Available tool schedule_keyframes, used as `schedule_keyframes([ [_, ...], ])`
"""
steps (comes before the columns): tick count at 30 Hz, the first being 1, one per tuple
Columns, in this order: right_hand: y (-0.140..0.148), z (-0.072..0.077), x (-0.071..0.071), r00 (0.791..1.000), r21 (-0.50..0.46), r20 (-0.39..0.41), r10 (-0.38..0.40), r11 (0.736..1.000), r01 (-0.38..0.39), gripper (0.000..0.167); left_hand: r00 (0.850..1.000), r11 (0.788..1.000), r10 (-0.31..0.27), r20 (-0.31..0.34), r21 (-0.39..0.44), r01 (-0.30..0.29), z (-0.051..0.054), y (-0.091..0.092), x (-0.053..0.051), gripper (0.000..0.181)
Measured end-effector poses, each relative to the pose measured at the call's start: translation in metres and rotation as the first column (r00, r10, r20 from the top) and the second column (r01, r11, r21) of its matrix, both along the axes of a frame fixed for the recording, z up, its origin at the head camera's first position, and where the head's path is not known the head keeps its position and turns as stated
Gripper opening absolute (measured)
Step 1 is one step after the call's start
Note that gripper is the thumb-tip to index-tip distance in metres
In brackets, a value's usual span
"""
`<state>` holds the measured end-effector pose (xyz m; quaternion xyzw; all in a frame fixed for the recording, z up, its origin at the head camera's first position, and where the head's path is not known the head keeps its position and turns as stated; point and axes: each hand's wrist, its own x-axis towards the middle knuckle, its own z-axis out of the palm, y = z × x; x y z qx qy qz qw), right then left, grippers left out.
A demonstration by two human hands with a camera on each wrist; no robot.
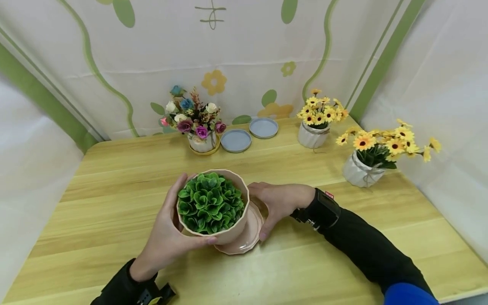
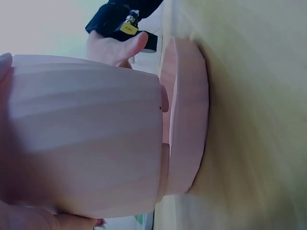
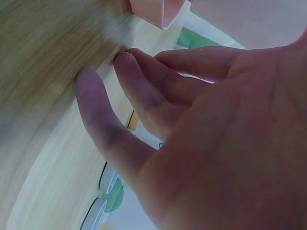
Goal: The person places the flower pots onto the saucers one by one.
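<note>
My left hand grips a pale pink faceted flowerpot, thumb along its near side and fingers round its left. A round clump of green leaves fills the pot's top. Beneath the pot lies a pink saucer, partly covered by it in the head view. From the side, in the left wrist view, the pot's underside is right at the saucer's rim; whether it touches inside is hidden. To the right of the saucer, my right hand holds nothing, its fingers loosely bent and fingertips low by the tabletop.
At the back stand a pot of mixed flowers on a yellow saucer and two grey-blue saucers. Two white pots of yellow daisies, one farther back and one nearer, stand at the right. A patterned curtain closes the back.
</note>
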<state>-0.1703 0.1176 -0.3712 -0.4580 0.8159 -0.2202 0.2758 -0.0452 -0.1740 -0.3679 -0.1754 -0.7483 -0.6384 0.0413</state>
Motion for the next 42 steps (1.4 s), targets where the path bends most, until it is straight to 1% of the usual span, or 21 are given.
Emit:
schedule_keyframes([
  [5,0.001,0.0,0.0,1.0,-0.032,0.002,0.013,0.999,-0.013,0.124,0.999,0.999,-0.033,-0.023,0.028,0.034,-0.003,0.007,0.002,0.139],
  [10,0.0,-0.001,-0.001,0.997,-0.105,-0.006,0.072,0.992,-0.072,0.123,0.998,0.998,-0.057,0.005,0.002,0.057,-0.007,0.014,0.003,0.136],
  [14,-0.002,-0.002,-0.003,0.994,-0.158,0.001,0.108,0.982,-0.107,0.125,0.997,0.998,-0.061,0.035,-0.02,0.062,-0.011,0.016,0.003,0.136],
  [18,-0.006,-0.003,-0.005,0.993,-0.184,0.012,0.122,0.976,-0.117,0.129,0.997,0.998,-0.065,0.03,-0.024,0.066,-0.015,0.016,0.002,0.139],
  [22,-0.007,-0.003,-0.007,0.986,-0.24,0.05,0.16,0.96,-0.144,0.13,0.998,0.997,-0.07,0.006,-0.025,0.07,-0.019,0.016,0.002,0.142],
  [24,-0.006,-0.003,-0.005,0.981,-0.285,0.077,0.18,0.947,-0.151,0.131,0.997,0.997,-0.076,0.008,-0.031,0.076,-0.021,0.016,0.003,0.144],
  [25,-0.005,-0.002,-0.003,0.977,-0.314,0.106,0.184,0.939,-0.143,0.133,0.997,0.996,-0.077,0.022,-0.035,0.077,-0.022,0.017,0.003,0.143],
  [27,-0.002,0.0,0.005,0.974,-0.359,0.16,0.164,0.928,-0.097,0.137,0.996,0.995,-0.073,0.057,-0.057,0.076,-0.023,0.019,0.004,0.142],
  [28,-0.001,0.001,0.009,0.973,-0.371,0.185,0.135,0.927,-0.058,0.139,0.995,0.995,-0.062,0.08,-0.07,0.068,-0.023,0.018,0.005,0.141],
  [29,0.0,0.002,0.015,0.976,-0.378,0.198,0.095,0.926,-0.013,0.143,0.993,0.995,-0.053,0.105,-0.08,0.062,-0.022,0.018,0.007,0.14],
  [31,0.005,0.003,0.032,0.974,-0.371,0.225,-0.012,0.924,0.097,0.147,0.988,0.994,-0.033,0.153,-0.101,0.049,-0.022,0.019,0.011,0.138],
  [33,0.008,0.002,0.051,0.968,-0.378,0.225,-0.114,0.905,0.194,0.15,0.979,0.994,-0.017,0.201,-0.105,0.039,-0.02,0.022,0.017,0.137],
  [34,0.01,0.001,0.061,0.959,-0.375,0.224,-0.173,0.893,0.249,0.151,0.975,0.994,-0.012,0.223,-0.1,0.035,-0.018,0.023,0.019,0.136],
  [36,0.008,-0.002,0.079,0.934,-0.393,0.238,-0.266,0.853,0.343,0.154,0.968,0.996,0.0,0.25,-0.086,0.023,-0.016,0.027,0.023,0.135],
  [38,0.002,-0.006,0.091,0.911,-0.444,0.273,-0.31,0.799,0.405,0.154,0.965,0.998,0.01,0.26,-0.055,0.004,-0.015,0.032,0.026,0.134],
  [39,-0.001,-0.007,0.095,0.902,-0.465,0.279,-0.33,0.775,0.428,0.153,0.968,0.999,0.015,0.251,-0.041,-0.005,-0.015,0.034,0.026,0.134],
  [40,-0.005,-0.009,0.097,0.897,-0.492,0.29,-0.334,0.752,0.439,0.15,0.969,0.999,0.024,0.246,-0.026,-0.018,-0.016,0.036,0.027,0.135],
  [41,-0.01,-0.011,0.098,0.897,-0.523,0.296,-0.327,0.731,0.439,0.147,0.971,0.999,0.033,0.237,-0.011,-0.032,-0.017,0.038,0.028,0.135],
  [42,-0.014,-0.013,0.097,0.903,-0.553,0.292,-0.314,0.716,0.427,0.144,0.973,0.999,0.045,0.228,0.0,-0.046,-0.018,0.039,0.028,0.136],
])
